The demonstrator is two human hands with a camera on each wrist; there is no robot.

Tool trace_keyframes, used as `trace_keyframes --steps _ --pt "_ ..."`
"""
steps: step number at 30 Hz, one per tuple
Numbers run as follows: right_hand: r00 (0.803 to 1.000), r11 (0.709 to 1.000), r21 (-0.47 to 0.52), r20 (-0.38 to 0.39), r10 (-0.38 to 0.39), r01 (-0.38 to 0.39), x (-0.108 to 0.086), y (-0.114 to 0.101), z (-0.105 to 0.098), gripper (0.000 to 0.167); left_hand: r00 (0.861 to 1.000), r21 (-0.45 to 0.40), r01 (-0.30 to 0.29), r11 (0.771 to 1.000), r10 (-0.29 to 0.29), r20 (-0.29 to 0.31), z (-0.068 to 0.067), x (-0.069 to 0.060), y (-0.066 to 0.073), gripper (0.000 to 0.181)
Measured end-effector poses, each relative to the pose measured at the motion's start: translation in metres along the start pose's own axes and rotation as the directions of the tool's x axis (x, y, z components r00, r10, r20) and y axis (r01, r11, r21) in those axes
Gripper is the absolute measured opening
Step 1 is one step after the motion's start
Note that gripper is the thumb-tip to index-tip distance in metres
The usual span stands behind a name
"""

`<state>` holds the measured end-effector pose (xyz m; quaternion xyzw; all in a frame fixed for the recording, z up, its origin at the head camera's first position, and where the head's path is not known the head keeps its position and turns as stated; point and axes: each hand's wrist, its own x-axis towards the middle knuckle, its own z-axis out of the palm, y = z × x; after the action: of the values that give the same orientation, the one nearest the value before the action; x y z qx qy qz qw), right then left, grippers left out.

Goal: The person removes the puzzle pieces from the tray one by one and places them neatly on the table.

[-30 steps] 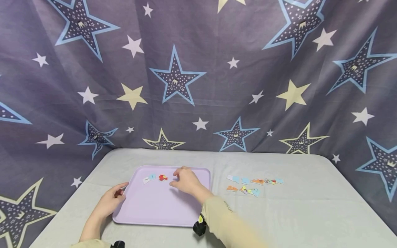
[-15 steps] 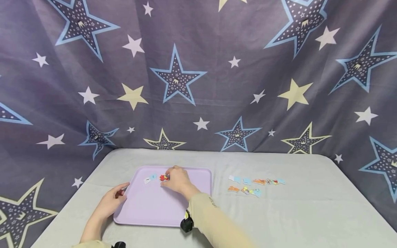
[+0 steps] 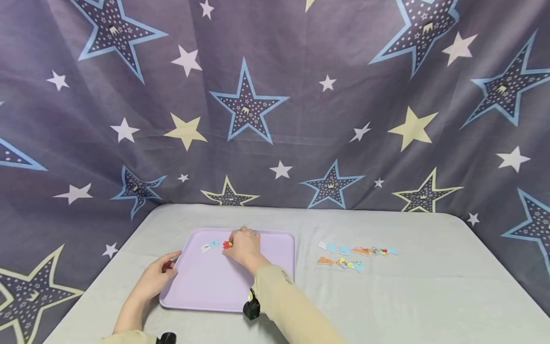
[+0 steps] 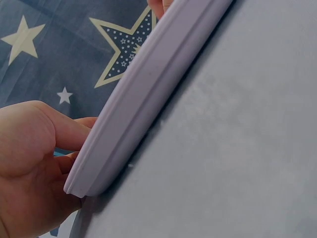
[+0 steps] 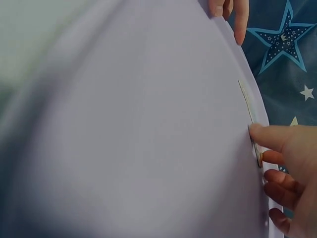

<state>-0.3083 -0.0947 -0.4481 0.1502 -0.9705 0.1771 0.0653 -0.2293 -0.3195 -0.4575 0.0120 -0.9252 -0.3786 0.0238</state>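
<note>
A pale purple tray [image 3: 202, 286] lies on the table, with a few small puzzle pieces near its far edge. My left hand [image 3: 155, 277] rests against the tray's left rim, its fingers [image 4: 69, 130] touching the outer side. Over the far part of the tray, my right hand [image 3: 245, 247] pinches a thin puzzle piece [image 5: 254, 146] between thumb and finger, against the tray surface. A red puzzle piece [image 3: 227, 244] shows beside these fingertips, partly covered. To its left lie a white piece [image 3: 206, 248] and a light blue piece [image 3: 214, 243]. The held piece's picture is hidden.
Right of the tray, several puzzle pieces lie in two rows: blue ones such as this piece [image 3: 344, 250], and orange ones such as this piece [image 3: 325, 261]. A grey cloth [image 3: 408, 296] covers the table. A star-patterned curtain [image 3: 275, 105] hangs behind.
My right hand has moved left across the tray to the red piece and now partly covers it. The left hand stays at the rim. The head view has shifted slightly.
</note>
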Motion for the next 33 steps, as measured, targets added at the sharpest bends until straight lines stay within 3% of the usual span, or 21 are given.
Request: trace_keyframes --steps 11,22,33 --pt "0.999 0.999 -0.008 -0.005 0.045 -0.045 0.001 -0.002 -0.001 0.020 1.000 0.003 -0.012 1.000 0.012 -0.006 0.001 0.002 0.001 0.046" --pt "0.998 0.999 -0.032 0.054 0.024 -0.022 -0.002 0.002 -0.010 0.018 1.000 -0.004 0.000 1.000 0.000 0.001 0.002 0.003 -0.002 0.047" --pt "0.994 1.000 0.017 0.111 0.000 -0.002 -0.011 0.012 -0.022 0.019 1.000 0.003 0.001 1.000 -0.001 0.000 0.000 0.002 0.000 0.048"
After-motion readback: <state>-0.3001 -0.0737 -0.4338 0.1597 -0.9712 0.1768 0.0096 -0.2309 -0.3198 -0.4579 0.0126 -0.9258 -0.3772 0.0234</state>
